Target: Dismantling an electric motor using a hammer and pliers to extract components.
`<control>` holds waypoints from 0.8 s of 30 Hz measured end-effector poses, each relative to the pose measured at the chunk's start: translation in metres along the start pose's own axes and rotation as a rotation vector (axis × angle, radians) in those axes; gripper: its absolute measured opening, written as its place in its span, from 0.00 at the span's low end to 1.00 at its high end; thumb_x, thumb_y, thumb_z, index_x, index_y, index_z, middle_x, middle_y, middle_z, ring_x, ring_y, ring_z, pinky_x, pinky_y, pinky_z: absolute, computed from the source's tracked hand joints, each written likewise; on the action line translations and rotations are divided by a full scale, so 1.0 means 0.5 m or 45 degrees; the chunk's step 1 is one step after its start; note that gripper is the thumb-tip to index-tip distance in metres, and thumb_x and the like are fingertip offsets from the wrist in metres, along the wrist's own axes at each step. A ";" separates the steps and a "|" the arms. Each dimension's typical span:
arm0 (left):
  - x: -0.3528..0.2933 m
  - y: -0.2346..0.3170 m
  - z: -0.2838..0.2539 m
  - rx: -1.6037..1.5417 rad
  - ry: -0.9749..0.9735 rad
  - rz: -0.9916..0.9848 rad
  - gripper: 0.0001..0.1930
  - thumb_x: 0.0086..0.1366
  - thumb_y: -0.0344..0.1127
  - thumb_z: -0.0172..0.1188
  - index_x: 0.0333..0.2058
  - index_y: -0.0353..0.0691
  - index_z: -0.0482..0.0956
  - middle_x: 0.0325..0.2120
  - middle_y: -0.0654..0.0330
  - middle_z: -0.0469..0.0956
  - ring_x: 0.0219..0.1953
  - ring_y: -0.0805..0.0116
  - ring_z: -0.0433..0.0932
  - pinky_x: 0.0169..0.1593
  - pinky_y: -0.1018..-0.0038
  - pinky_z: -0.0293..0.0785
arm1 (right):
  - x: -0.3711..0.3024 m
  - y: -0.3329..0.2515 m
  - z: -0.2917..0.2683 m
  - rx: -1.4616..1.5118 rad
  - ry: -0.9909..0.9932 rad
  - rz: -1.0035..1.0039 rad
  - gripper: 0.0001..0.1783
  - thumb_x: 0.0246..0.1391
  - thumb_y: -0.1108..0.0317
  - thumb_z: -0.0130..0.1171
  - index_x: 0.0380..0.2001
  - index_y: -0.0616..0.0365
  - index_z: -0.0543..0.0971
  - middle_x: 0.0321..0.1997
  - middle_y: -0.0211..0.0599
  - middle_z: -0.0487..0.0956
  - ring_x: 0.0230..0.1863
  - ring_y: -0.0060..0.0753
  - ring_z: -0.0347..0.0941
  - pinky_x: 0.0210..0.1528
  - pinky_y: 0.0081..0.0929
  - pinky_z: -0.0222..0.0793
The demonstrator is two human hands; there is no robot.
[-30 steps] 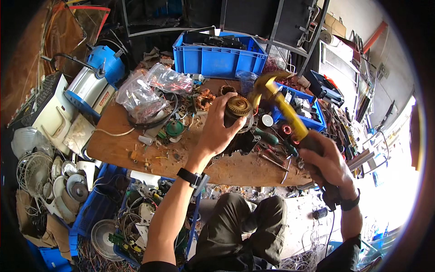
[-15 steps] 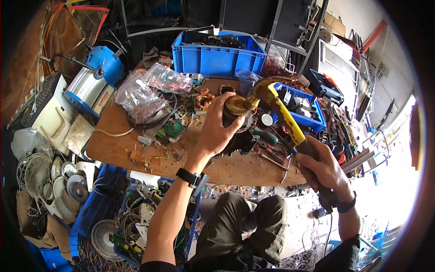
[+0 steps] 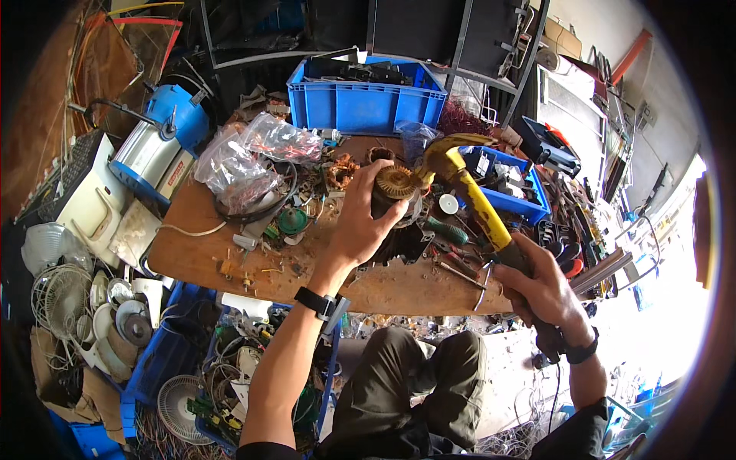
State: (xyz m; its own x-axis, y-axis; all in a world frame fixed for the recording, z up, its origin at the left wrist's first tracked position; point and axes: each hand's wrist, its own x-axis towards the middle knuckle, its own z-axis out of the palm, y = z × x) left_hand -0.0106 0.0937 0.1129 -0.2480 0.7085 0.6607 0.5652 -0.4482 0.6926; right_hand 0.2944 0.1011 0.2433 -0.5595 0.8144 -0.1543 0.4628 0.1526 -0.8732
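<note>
My left hand point(image 3: 359, 224) is wrapped round a round motor part point(image 3: 396, 183) with a ridged, brass-coloured top, held over the bench. My right hand point(image 3: 540, 282) grips the dark handle of a claw hammer point(image 3: 478, 205) with worn yellow paint. The hammer's head is right beside the motor part's top edge; whether they touch I cannot tell. Under the part, a dark metal piece point(image 3: 399, 244) is partly hidden by my left hand. A green-handled screwdriver point(image 3: 447, 230) lies just to its right, with pliers point(image 3: 452, 257) and a T-shaped metal tool point(image 3: 484, 285) nearer me.
The wooden bench point(image 3: 192, 249) carries scraps, a green round part point(image 3: 293, 221) and clear plastic bags point(image 3: 238, 165). A large blue crate point(image 3: 364, 107) stands at the back, a smaller blue crate point(image 3: 527, 205) at right. Fan parts point(image 3: 61, 303) pile up at lower left.
The motor part in my left hand has shifted slightly left and down. The hammer has moved only a little and stays close beside it. Both grips are unchanged.
</note>
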 end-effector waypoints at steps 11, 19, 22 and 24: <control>0.002 0.015 -0.003 -0.046 0.008 -0.027 0.33 0.68 0.46 0.64 0.66 0.41 0.63 0.58 0.50 0.68 0.63 0.51 0.67 0.69 0.57 0.61 | -0.011 -0.029 -0.008 0.209 0.263 -0.189 0.25 0.65 0.68 0.63 0.62 0.62 0.69 0.24 0.25 0.73 0.15 0.14 0.65 0.14 0.16 0.58; -0.001 0.012 0.004 -0.058 0.019 -0.018 0.33 0.68 0.46 0.64 0.66 0.41 0.63 0.56 0.50 0.68 0.61 0.52 0.69 0.67 0.57 0.63 | 0.004 0.022 -0.012 -0.017 0.000 -0.016 0.33 0.64 0.64 0.65 0.67 0.65 0.66 0.24 0.28 0.74 0.15 0.17 0.67 0.13 0.19 0.61; -0.004 0.010 -0.001 -0.044 0.024 -0.025 0.33 0.68 0.46 0.64 0.66 0.42 0.63 0.56 0.50 0.68 0.60 0.52 0.69 0.67 0.58 0.63 | -0.004 0.030 0.004 0.118 0.066 0.029 0.31 0.65 0.65 0.64 0.65 0.65 0.67 0.23 0.27 0.72 0.13 0.17 0.66 0.12 0.19 0.60; -0.009 0.008 -0.010 -0.002 0.034 -0.014 0.32 0.68 0.46 0.64 0.66 0.42 0.63 0.56 0.50 0.68 0.60 0.52 0.69 0.67 0.58 0.63 | 0.003 0.054 0.016 0.183 0.100 0.001 0.27 0.65 0.65 0.64 0.62 0.64 0.69 0.21 0.27 0.72 0.12 0.17 0.66 0.12 0.19 0.60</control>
State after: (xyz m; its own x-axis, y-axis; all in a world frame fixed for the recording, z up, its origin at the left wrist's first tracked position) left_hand -0.0113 0.0860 0.1143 -0.2750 0.6989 0.6602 0.5607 -0.4412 0.7007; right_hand 0.3006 0.1020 0.2156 -0.5011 0.8565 -0.1235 0.3568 0.0744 -0.9312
